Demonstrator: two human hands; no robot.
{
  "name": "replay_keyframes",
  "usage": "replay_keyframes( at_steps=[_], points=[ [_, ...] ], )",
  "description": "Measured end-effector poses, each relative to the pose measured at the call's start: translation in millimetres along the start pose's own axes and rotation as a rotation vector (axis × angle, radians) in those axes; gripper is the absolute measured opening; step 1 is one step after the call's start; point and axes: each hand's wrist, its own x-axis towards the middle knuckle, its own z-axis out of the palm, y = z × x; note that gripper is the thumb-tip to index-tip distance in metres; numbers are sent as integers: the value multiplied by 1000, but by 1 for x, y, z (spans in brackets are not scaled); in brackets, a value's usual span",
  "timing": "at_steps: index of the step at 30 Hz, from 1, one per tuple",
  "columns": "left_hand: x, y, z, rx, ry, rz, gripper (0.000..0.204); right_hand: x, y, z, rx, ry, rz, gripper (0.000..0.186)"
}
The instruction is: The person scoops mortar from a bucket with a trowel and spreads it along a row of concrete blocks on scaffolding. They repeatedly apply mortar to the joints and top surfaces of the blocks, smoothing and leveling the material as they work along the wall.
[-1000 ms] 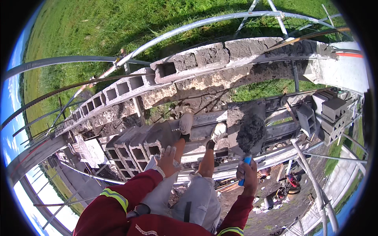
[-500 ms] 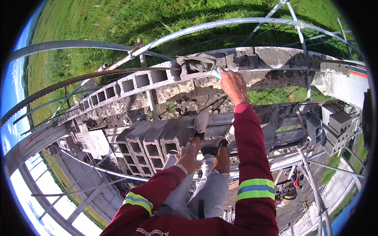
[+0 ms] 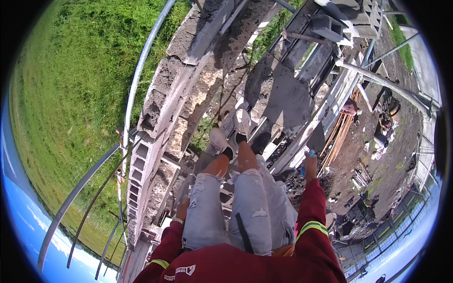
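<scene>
In the head view, the right hand (image 3: 310,172) is gripping the blue handle (image 3: 309,159) of a trowel (image 3: 316,137), fingers seemingly wrapped round it, though small in view. The trowel is sitting low on the right, its dark blade pointing away from the body, showing just beside a pale plank (image 3: 296,152) with the ground below in the background. The left hand (image 3: 182,207) is hanging beside the left thigh (image 3: 204,200); can't tell whether its fingers are spread or pressed together. A grey board (image 3: 290,101) is lying ahead of the shoes; the block wall (image 3: 165,78) is running along the left, some cores open. Judging from here, working well probably means keeping the grip firm, the blade level when loaded and over the board, and the feet steady before reaching across to the wall.
</scene>
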Motion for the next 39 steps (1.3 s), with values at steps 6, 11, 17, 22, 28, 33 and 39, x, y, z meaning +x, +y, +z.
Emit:
replay_keyframes(
  at_steps=[6, 11, 17, 22, 28, 33, 39],
  points=[
    [50, 58, -114, 2, 378, -67, 57, 54, 83, 101, 486, 4, 335, 19],
    [120, 134, -146, -128, 329, -79, 71, 125, 127, 249, 622, 73, 255, 18],
    [224, 161, -65, 472, 97, -90, 96, 173, 100, 418, 487, -18, 237, 15],
    [223, 134, -83, 298, 148, -174, 107, 210, 47, 451, 910, -321, 322, 18],
    [216, 94, -82, 357, 129, -205, 107, 188, 12, 357, 565, -292, 128, 13],
    [211, 79, -82, 355, 41, -311, 110, 82, -55, 258, 86, -94, -126, 24],
    [203, 71, -94, 217, 5, -431, 107, -125, -166, 203, -253, -249, -193, 14]
  ],
)
